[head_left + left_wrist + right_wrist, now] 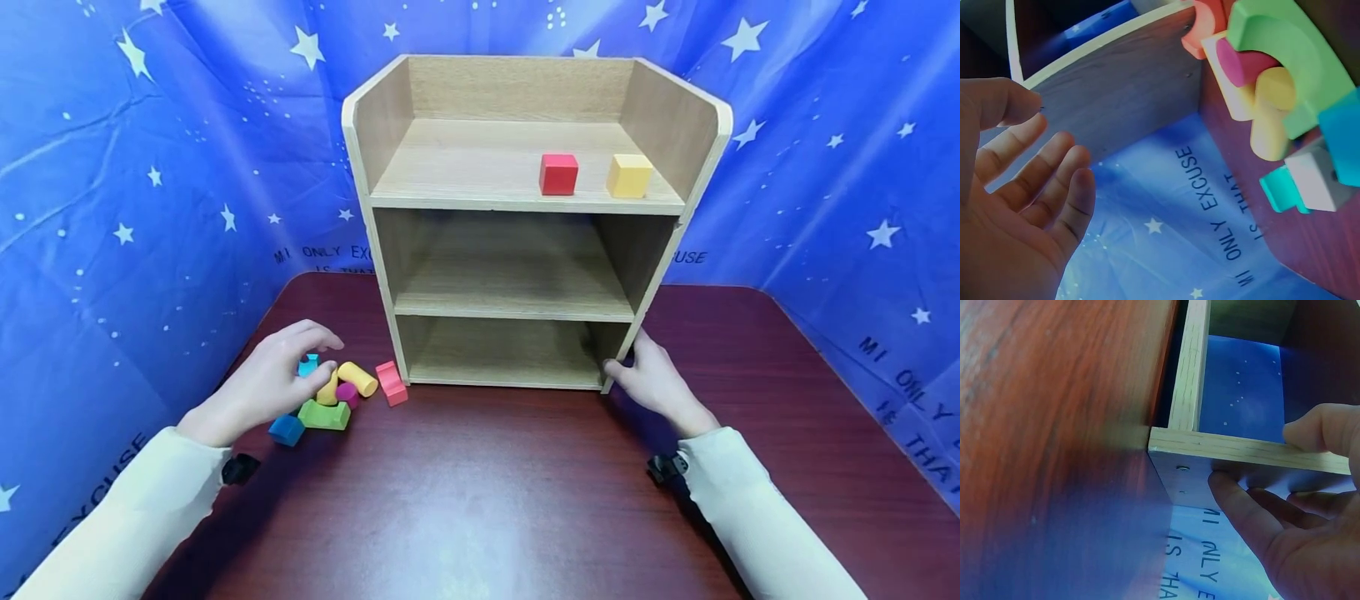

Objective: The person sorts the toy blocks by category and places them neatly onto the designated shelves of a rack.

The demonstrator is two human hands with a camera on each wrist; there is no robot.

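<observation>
A wooden shelf unit (pixel 517 304) with three levels stands on the table. My right hand (pixel 656 379) grips the lower front edge of its right side panel (pixel 1247 450), thumb inside and fingers against the outer face. My left hand (pixel 277 371) hovers over a pile of toy blocks left of the shelf, fingers relaxed and holding nothing. In the pile are a green arch block (pixel 324 415), a yellow cylinder (pixel 357 379), a magenta cylinder (pixel 347 395) and a blue block (pixel 287 430). A red notched block (pixel 392 383) lies beside the shelf's left foot.
On the top shelf board sit a red cube (pixel 558 175) and a yellow cube (pixel 629 176), near the right end. The dark red table (pixel 465 492) extends in front. A blue curtain (pixel 187 150) with white stars hangs behind and at both sides.
</observation>
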